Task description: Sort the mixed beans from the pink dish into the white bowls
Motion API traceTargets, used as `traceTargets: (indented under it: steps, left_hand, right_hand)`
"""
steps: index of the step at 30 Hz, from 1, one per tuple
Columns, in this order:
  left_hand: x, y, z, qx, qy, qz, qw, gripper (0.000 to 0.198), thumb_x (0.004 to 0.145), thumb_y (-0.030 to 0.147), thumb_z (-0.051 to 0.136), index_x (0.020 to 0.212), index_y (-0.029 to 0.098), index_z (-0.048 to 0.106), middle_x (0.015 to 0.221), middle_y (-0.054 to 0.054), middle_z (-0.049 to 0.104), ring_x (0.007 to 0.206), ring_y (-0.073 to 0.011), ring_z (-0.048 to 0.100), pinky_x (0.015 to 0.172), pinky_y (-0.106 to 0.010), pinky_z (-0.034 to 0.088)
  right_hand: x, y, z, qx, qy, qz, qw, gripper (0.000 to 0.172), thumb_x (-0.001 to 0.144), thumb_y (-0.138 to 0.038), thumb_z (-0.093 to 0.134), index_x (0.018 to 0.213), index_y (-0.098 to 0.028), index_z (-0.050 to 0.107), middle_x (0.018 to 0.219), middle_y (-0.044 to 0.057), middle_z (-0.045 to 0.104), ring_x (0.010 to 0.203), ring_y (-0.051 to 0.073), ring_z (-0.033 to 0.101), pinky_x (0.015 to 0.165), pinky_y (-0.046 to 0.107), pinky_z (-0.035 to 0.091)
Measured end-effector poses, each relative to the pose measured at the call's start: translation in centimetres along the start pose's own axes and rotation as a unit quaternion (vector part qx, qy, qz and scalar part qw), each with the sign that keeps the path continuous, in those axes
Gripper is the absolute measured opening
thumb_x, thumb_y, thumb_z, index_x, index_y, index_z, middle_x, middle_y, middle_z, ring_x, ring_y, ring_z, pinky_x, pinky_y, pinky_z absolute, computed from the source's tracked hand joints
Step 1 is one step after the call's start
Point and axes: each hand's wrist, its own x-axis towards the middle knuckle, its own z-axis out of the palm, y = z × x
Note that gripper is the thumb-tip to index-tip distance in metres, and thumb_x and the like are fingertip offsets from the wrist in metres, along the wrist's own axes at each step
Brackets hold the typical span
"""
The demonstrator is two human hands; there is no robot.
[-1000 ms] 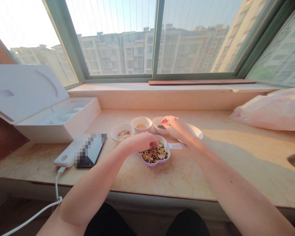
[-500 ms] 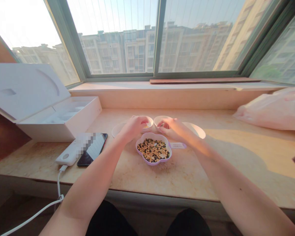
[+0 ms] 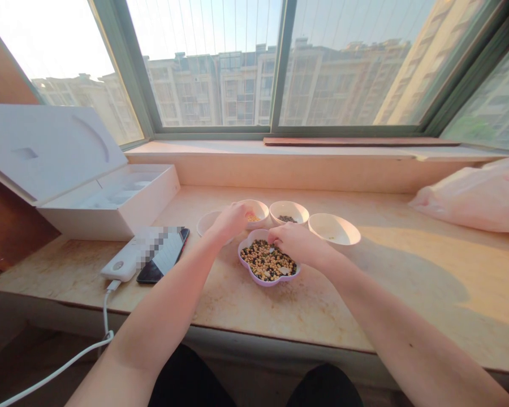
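Note:
A purple flower-shaped dish (image 3: 266, 278) of mixed beans and seeds sits on the stone sill in front of me. Behind it stands a row of small white bowls: one with yellow grains (image 3: 258, 210), one with dark seeds (image 3: 289, 213), one nearly bare (image 3: 334, 229), and one at the left (image 3: 206, 221) partly hidden by my left hand. My left hand (image 3: 230, 221) hovers at the yellow-grain bowl's near rim, fingers pinched together. My right hand (image 3: 292, 244) rests over the purple dish's far edge, fingertips curled down into the beans.
An open white box (image 3: 110, 198) with its lid raised stands at the left. A white power bank (image 3: 123, 261) with a cable and a dark phone (image 3: 163, 261) lie beside it. A pink plastic bag (image 3: 475, 195) lies at the far right. The window frame rises behind the sill.
My left hand went from the purple dish up to the yellow-grain bowl. My right hand came back from the dark-seed bowl down onto the purple dish.

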Motion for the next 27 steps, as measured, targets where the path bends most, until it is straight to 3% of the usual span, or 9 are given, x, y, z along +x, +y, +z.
traceTargets:
  steps: [6,16,27]
  left_hand:
    - [0.0,0.3,0.0,0.016,-0.001,0.013,1.0,0.022,0.091,0.013,0.053,0.086,0.012,0.074,0.092,-0.012,0.075,0.077,-0.0188,0.064,0.076,-0.03,0.048]
    - [-0.6,1.3,-0.5,0.016,0.01,0.024,1.0,0.021,0.091,0.012,0.052,0.08,0.014,0.07,0.082,-0.007,0.071,0.073,-0.0166,0.059,0.075,-0.029,0.047]
    - [-0.6,1.7,-0.9,0.041,-0.004,0.051,0.998,0.018,0.088,0.01,0.055,0.082,0.014,0.072,0.091,-0.009,0.073,0.079,-0.0187,0.063,0.079,-0.03,0.049]
  right_hand:
    - [0.0,0.0,0.2,-0.02,0.005,-0.012,1.0,0.026,0.083,-0.006,0.056,0.075,-0.023,0.074,0.081,0.005,0.071,0.071,0.02,0.064,0.06,0.03,0.036]
    - [0.3,0.1,1.2,0.0,0.022,-0.04,0.999,0.031,0.083,-0.005,0.054,0.087,-0.024,0.078,0.083,0.007,0.075,0.08,0.023,0.067,0.064,0.031,0.038]
    - [0.4,-0.4,1.5,0.009,0.029,-0.069,0.997,0.026,0.084,-0.003,0.052,0.081,-0.022,0.069,0.084,0.006,0.074,0.076,0.021,0.062,0.062,0.031,0.034]
